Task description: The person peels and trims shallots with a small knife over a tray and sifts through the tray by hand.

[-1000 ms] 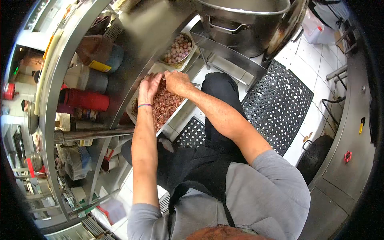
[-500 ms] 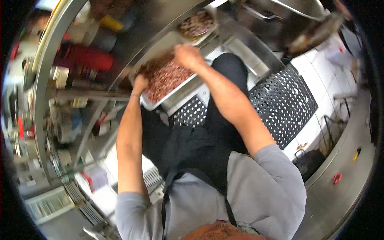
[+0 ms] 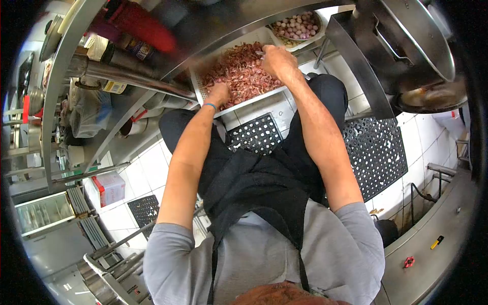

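Note:
A white plastic crate (image 3: 254, 102) stands between my knees, filled with reddish-brown papery skins and small bulbs that look like shallots (image 3: 244, 76). My left hand (image 3: 219, 94) is down in the near left part of this heap, its fingertips hidden among the skins. Over the right side of the crate, my right hand (image 3: 280, 62) has its fingers curled together. Something small and pale shows at its fingertips, too small to name. Just beyond it, a round bowl (image 3: 319, 24) holds pale pinkish peeled bulbs, sitting on a pale container (image 3: 292, 47).
A steel counter edge (image 3: 239, 31) overhangs the crate's far side. To the right is a large steel pot (image 3: 406, 46). Black perforated mats (image 3: 376, 157) lie on white floor tiles. Shelves with jars fill the left; a yellow cutter (image 3: 437, 242) lies on the right-hand steel surface.
The view has shifted and turned, so the crate appears farther right and the bowl shows more clearly. Both hands remain at the crate; my left hand has come away from its side wall into the heap.

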{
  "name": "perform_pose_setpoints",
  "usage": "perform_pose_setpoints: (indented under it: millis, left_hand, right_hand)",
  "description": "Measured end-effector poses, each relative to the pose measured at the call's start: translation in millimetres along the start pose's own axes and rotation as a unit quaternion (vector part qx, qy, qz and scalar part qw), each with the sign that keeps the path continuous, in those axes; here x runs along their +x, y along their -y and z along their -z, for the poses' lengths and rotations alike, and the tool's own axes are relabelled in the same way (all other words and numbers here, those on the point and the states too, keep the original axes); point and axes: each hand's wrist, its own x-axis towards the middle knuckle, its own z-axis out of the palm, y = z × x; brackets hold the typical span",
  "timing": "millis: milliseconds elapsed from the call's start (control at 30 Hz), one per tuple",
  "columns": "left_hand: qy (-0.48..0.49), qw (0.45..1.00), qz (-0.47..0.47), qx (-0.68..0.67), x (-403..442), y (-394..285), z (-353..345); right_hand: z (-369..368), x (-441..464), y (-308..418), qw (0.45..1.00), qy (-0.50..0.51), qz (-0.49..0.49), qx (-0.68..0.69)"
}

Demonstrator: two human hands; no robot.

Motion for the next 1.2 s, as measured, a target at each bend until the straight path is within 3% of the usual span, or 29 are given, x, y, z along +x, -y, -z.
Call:
perform_pose_setpoints:
  millis: [33,100,233,300,367,433,533,733,867,1067,1200]
  left_hand:
    - [-0.016,0.999,0.006,0.040,-2,-12,-4]
    - [-0.226,0.973,0.037,0.017,-25,-37,-7]
    - [-0.121,0.990,0.034,0.056,-24,-49,-8]
    - [-0.142,0.986,0.069,0.049,-17,-49,-13]
    - [-0.171,0.984,0.027,0.049,-26,-55,-1]
    - [-0.108,0.991,0.033,0.069,2,-44,-30]
    - [-0.102,0.992,0.057,0.043,0,-49,-28]
    - [-0.108,0.992,-0.010,0.071,-7,-42,-22]
    - [-0.165,0.983,0.066,-0.047,-12,-47,-18]
    - [-0.118,0.990,0.007,0.070,-15,-40,-18]
    - [-0.063,0.997,0.035,0.034,-2,-32,-28]
  right_hand:
    - [-2,0,1,1.000,-0.002,0.004,-0.002]
    - [-12,1,-1,0.999,0.036,-0.005,0.014]
    - [-23,7,-6,1.000,0.013,0.017,-0.005]
    - [-21,4,-5,0.999,-0.017,0.029,-0.013]
    - [-16,1,-2,0.999,-0.031,0.033,-0.011]
    - [-20,1,-5,0.998,-0.050,0.033,-0.014]
    - [-31,4,-13,0.996,-0.072,0.048,-0.020]
    - [-23,-5,-3,0.998,-0.024,0.045,-0.023]
    - [-26,-2,-7,0.999,0.024,0.033,-0.016]
    - [-24,0,-6,0.999,0.024,0.032,-0.025]
    - [-32,0,-10,0.998,-0.003,0.052,-0.028]
